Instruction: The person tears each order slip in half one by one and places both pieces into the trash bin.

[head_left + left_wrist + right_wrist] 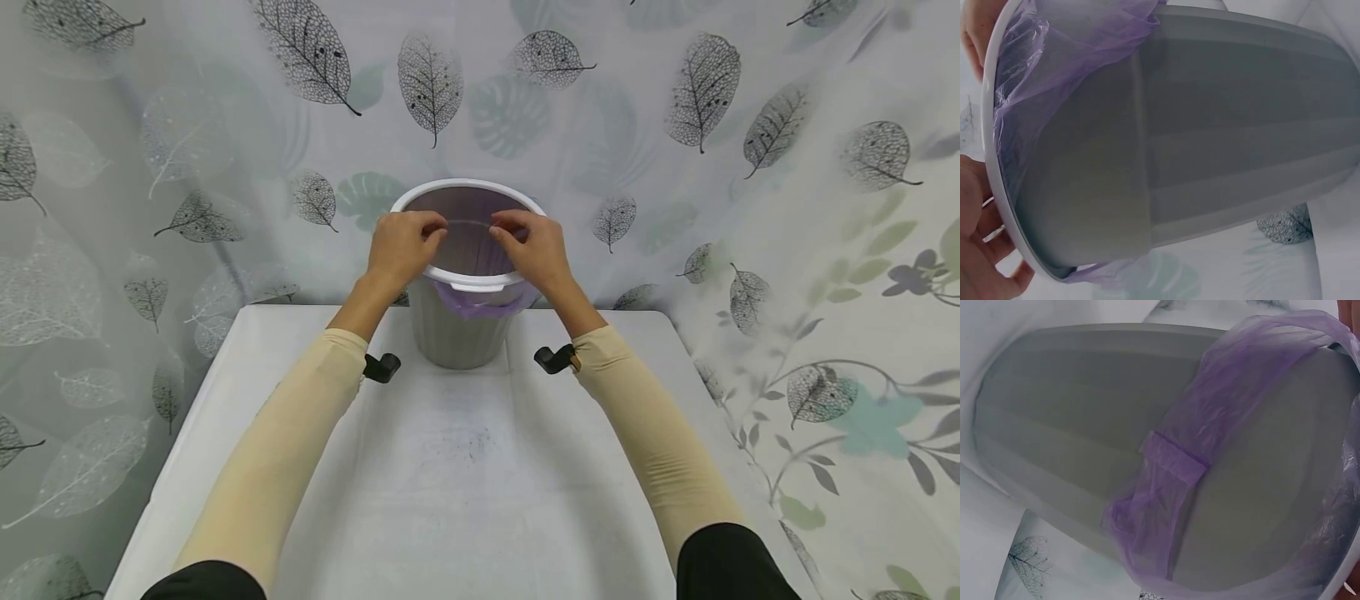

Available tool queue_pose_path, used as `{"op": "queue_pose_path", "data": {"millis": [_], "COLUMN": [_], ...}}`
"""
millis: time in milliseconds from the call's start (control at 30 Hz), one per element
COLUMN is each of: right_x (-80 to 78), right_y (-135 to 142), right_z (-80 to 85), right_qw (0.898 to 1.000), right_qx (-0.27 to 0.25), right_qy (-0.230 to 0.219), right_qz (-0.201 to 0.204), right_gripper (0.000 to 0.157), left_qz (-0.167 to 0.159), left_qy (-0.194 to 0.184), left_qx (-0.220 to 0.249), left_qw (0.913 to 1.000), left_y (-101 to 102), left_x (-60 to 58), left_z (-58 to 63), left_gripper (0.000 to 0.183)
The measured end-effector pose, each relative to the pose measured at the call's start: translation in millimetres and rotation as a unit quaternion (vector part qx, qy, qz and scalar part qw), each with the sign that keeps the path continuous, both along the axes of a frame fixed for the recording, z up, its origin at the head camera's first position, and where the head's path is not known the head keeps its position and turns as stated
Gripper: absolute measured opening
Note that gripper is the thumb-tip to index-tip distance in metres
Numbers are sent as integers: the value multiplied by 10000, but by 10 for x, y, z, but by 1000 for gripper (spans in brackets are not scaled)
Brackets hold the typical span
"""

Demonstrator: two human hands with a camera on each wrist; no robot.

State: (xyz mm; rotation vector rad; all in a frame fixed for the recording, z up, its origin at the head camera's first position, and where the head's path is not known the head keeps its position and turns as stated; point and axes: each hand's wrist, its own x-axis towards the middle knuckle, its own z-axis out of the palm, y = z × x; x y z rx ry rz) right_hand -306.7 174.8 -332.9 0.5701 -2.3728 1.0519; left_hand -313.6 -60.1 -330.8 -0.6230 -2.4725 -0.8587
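Note:
A grey tapered bin (459,333) with a white rim (483,282) stands upright at the table's far end. A purple plastic bag (480,305) folds out below its front rim, bunched in the right wrist view (1204,419). My left hand (405,242) is at the left of the bin's mouth, fingers bent and thumb near forefinger. Mirroring it, my right hand (534,243) is at the right side. A thin pale line (469,222) runs across the opening between their fingertips; I cannot tell whether they pinch it. The rim hides the left fingertips (988,231) in the left wrist view.
A white-covered table (465,467) lies beneath the arms, with small dark marks near its middle. Leaf-patterned curtains (817,250) hang behind and at both sides, close to the bin's back. A black wrist camera mount (382,367) sticks inward from each sleeve.

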Motion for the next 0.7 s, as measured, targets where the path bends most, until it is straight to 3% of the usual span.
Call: {"op": "queue_pose_path", "data": {"millis": [433,700], "right_x": [160,274], "right_y": [142,304], "right_z": [-11,-99], "right_qw": [9958,9962], "right_qx": [894,841], "right_qy": [198,215], "right_qz": [80,40], "right_gripper": [38,42], "left_qz": [-136,256], "left_qy": [147,484], "left_qx": [-16,159], "left_qw": [9998,9984], "left_y": [-92,-311], "left_x": [126,200], "left_z": [-25,-71], "left_gripper": [23,26]}}
